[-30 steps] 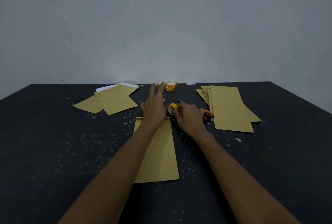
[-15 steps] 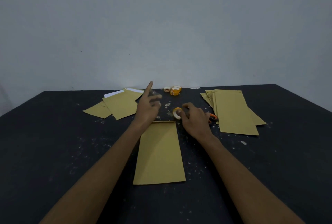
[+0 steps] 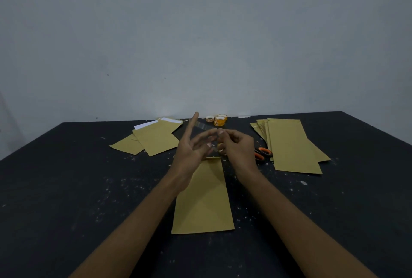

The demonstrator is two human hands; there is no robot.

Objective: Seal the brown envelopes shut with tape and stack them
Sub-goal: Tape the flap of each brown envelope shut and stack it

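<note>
One strip of clear tape (image 3: 201, 125) is pinched in the right hand (image 3: 237, 147) and seemingly stuck to the raised forefinger of the spread left hand (image 3: 189, 150), just above the far edge of the middle envelope (image 3: 202, 199), across which it should be laid taut and smoothed flat.

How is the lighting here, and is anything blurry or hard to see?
Head view: dim, flat light, with a brighter patch low on the wall; left hand and right hand slightly motion-blurred; clear tape strip between them barely visible; dark table shows no glare.
</note>
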